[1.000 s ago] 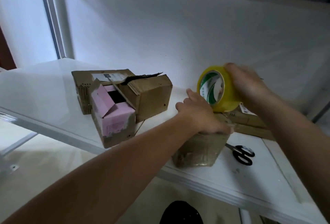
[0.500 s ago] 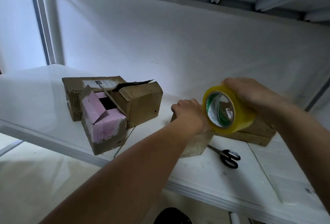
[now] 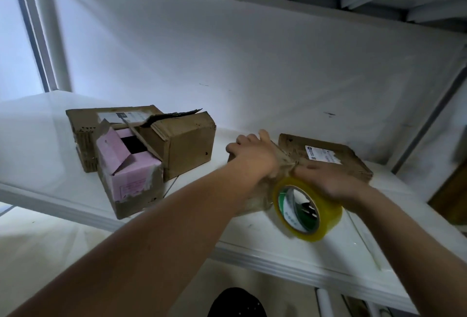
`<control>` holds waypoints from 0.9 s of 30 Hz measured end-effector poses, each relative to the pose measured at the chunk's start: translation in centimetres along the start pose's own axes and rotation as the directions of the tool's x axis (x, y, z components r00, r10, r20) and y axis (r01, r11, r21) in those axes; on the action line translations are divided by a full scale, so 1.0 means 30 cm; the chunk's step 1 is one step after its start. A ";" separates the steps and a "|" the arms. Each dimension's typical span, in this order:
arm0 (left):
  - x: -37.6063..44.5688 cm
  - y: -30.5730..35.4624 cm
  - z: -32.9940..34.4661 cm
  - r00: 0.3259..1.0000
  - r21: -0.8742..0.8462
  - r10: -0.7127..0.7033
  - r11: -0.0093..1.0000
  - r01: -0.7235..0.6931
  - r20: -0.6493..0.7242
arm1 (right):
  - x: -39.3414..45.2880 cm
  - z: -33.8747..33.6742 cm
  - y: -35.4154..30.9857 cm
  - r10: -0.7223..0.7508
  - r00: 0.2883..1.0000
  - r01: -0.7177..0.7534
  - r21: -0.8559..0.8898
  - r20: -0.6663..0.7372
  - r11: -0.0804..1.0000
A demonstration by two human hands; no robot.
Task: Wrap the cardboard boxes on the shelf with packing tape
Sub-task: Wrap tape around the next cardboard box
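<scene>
**Taping a small box at the front of the shelf**

Pressing down on a small brown cardboard box (image 3: 280, 157) already glossy with clear tape, the person's left hand (image 3: 255, 156) lies on top of it, fingers spread over the far edge and curled a little round it. That box stands near the front edge of the white shelf (image 3: 290, 261), mostly hidden behind the left wrist and forearm.

Just beside it, the right hand (image 3: 328, 177) grips a roll of yellowish packing tape (image 3: 307, 211) from above, fingers wrapped over its outer band. The roll hangs tilted at the box's right side, its green-and-white inner core facing us. A stretch of clear tape seems to run from the roll up onto the box, though blur makes that hard to follow.

Behind the right hand lies a flat brown cardboard parcel with a white label (image 3: 326, 156), touching or very near the small box.

Well apart to the left sit 3 more boxes bunched together: a pink carton with brown taped edges and open flaps (image 3: 131, 177) in front, a brown box with a torn flap (image 3: 187, 144) to its right, and a labelled brown box (image 3: 83, 134) behind.
</scene>
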State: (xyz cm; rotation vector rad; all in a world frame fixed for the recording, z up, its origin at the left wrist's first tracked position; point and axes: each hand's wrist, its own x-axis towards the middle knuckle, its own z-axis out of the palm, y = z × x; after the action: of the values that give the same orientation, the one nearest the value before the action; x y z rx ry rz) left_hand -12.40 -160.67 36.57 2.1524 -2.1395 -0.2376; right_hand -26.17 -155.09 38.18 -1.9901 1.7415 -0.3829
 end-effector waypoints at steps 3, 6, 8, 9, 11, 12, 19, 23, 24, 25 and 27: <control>0.014 -0.046 -0.066 0.977 0.053 0.100 0.992 -0.112 0.186 | 0.016 0.002 0.004 -0.001 1.000 0.000 0.040 0.004 0.999; 0.015 -0.054 -0.081 0.962 0.082 0.131 0.985 -0.154 0.238 | 0.027 -0.009 0.009 -0.013 1.000 0.014 -0.031 0.020 0.999; 0.015 -0.055 -0.054 0.978 0.069 0.127 0.988 -0.140 0.165 | 0.016 -0.017 0.016 -0.039 0.998 0.037 0.028 0.046 0.999; 0.016 -0.060 -0.043 0.982 0.057 0.120 0.990 -0.129 0.143 | 0.003 -0.030 0.015 -0.052 0.995 0.044 0.088 0.081 0.995; 0.018 -0.071 -0.035 0.986 0.044 0.103 0.993 -0.110 0.135 | -0.033 -0.074 -0.005 -0.069 0.987 0.044 0.177 0.143 0.983; 0.019 -0.071 -0.034 0.986 0.050 0.097 0.993 -0.105 0.136 | -0.046 -0.100 -0.016 -0.071 0.988 0.045 0.183 0.135 0.982; 0.018 -0.040 -0.030 0.990 0.082 0.032 0.996 -0.043 0.135 | -0.041 -0.156 -0.050 -0.006 1.000 0.006 -0.048 0.008 0.999; 0.002 -0.037 -0.026 0.992 0.029 0.038 0.999 -0.042 0.118 | 0.009 -0.034 -0.012 0.015 0.996 -0.003 -0.133 0.089 0.991; -0.003 -0.032 -0.033 0.990 0.039 0.043 0.998 -0.049 0.132 | 0.027 -0.011 -0.009 0.021 0.997 -0.011 -0.130 0.074 0.991; -0.005 -0.032 -0.049 0.984 0.052 0.049 0.997 -0.058 0.173 | 0.045 0.006 -0.011 0.034 0.998 -0.026 -0.131 0.059 0.991; -0.007 -0.043 -0.104 0.932 0.040 0.068 0.995 -0.088 0.356 | 0.076 0.022 -0.016 0.051 0.997 -0.042 -0.176 0.050 0.983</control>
State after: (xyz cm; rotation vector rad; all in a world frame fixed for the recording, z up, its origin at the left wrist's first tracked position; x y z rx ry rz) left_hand -10.56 -160.58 39.41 2.1865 -2.4380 -0.6109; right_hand -25.09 -157.17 37.66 -2.0549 1.8390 -0.1623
